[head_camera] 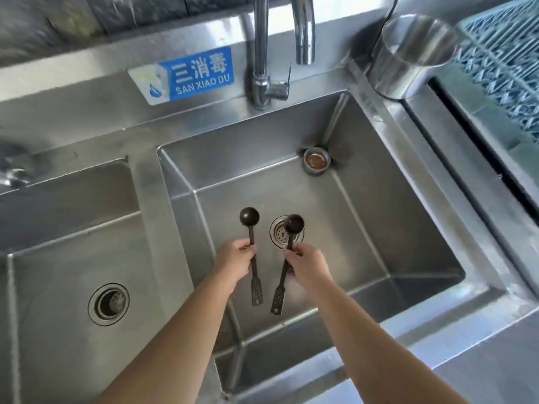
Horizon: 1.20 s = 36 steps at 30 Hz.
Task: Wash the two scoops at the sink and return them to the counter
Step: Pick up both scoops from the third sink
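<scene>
Two dark long-handled scoops are held over the right steel sink basin (379, 228). My left hand (233, 262) grips the handle of the left scoop (249, 217), whose bowl points away from me. My right hand (309, 266) grips the handle of the right scoop (294, 223); its bowl hangs above the basin's drain strainer (278, 231). Both perforated handle ends stick out below my fingers. The chrome faucet (262, 53) stands behind the basin, and no water runs from its spout.
A second basin (58, 228) with a round drain (108, 304) lies to the left. A steel cup (408, 53) stands on the rim at the back right, beside a blue grid rack (504, 62). A small overflow pipe (316, 161) sits in the right basin's far corner.
</scene>
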Motion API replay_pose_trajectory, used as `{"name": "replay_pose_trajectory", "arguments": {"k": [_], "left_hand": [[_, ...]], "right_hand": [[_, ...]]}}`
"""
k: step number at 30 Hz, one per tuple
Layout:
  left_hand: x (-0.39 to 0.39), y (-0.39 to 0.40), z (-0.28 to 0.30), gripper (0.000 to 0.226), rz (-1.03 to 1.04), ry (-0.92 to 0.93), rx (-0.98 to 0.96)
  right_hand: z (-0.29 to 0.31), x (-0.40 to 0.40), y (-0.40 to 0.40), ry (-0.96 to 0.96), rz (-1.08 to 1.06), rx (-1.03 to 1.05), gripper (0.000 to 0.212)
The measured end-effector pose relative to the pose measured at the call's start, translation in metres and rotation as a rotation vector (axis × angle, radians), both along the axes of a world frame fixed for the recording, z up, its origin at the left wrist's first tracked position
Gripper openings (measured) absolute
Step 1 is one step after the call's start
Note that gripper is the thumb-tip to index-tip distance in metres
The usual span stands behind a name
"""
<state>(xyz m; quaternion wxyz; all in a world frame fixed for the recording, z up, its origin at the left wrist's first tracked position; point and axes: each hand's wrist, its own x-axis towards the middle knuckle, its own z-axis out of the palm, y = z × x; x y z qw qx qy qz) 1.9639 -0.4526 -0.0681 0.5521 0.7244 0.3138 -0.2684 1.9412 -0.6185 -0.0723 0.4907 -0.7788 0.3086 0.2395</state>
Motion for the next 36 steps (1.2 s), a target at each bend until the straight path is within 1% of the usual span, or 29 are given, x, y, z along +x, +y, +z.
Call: {"name": "replay_pose_trajectory", "arguments": {"k": [1,3,5,8,10,12,16,21,25,29,33,36], "left_hand": [[-0.007,0.005,0.021,0.012,-0.044,-0.044,0.001],[-0.019,0.016,0.060,0.022,-0.111,-0.157,0.024],[-0.032,0.025,0.092,0.023,-0.167,-0.230,0.041],[-0.050,0.037,0.128,0.020,-0.209,-0.285,0.049],[-0.061,0.044,0.143,0.014,-0.192,-0.294,0.031],[-0.071,0.050,0.154,0.011,-0.158,-0.284,-0.007],[-0.093,0.061,0.168,0.013,-0.088,-0.270,-0.066],[-0.120,0.078,0.178,0.012,-0.033,-0.258,-0.087],[-0.143,0.094,0.187,0.013,-0.014,-0.243,-0.135],[-0.168,0.112,0.191,0.009,-0.058,-0.251,-0.165],[-0.192,0.133,0.194,0.009,-0.126,-0.266,-0.234],[-0.218,0.149,0.199,0.009,-0.279,-0.279,-0.240]], "right_hand": [[0.018,-0.004,0.001,-0.031,0.014,-0.004,0.020],[0.053,-0.014,0.005,-0.086,0.039,-0.009,0.018],[0.083,-0.025,0.009,-0.145,0.096,-0.051,0.018],[0.118,-0.039,0.017,-0.258,0.168,-0.111,0.018],[0.134,-0.045,0.022,-0.312,0.193,-0.132,0.018],[0.142,-0.050,0.028,-0.345,0.189,-0.104,0.018],[0.146,-0.060,0.043,-0.354,0.112,0.019,0.018],[0.150,-0.079,0.061,-0.296,0.005,0.249,0.019],[0.157,-0.103,0.081,-0.293,-0.048,0.350,0.015],[0.169,-0.137,0.104,-0.305,-0.141,0.400,0.009],[0.183,-0.179,0.128,-0.342,-0.286,0.407,0.017],[0.196,-0.223,0.144,-0.433,-0.421,0.425,0.017]]}}
